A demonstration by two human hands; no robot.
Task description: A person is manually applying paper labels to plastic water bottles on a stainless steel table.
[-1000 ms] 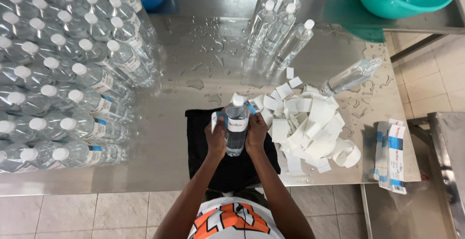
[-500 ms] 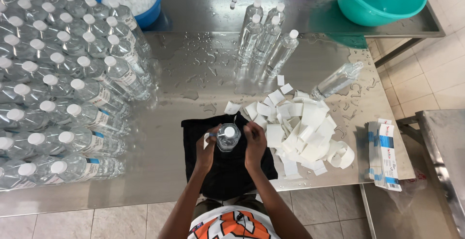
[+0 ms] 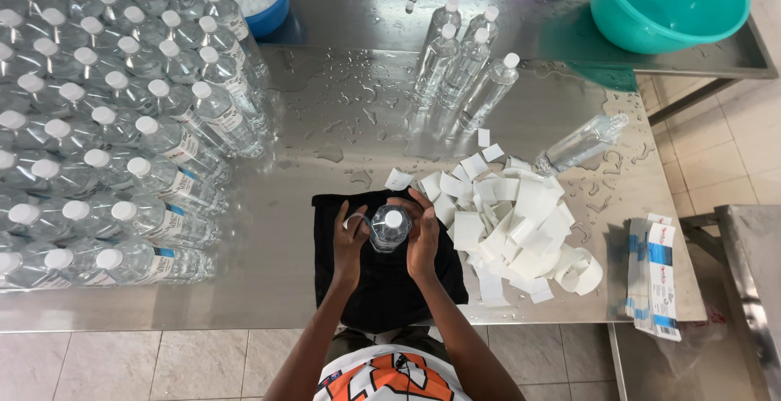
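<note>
Wet steel table (image 3: 342,124) w/ glare, beige tiled floor (image 3: 163,364), 2nd steel surface (image 3: 752,271) at right.

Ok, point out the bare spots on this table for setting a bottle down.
Bare steel lies between the packed labelled bottles and the four unlabelled bottles, above the black cloth. Crowded: the left side, and the backing-paper pile on the right.

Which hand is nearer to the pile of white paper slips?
Right. The right hand presses the bottle on the side facing the pile of white paper slips; the left hand is on the bottle's far side.
</note>
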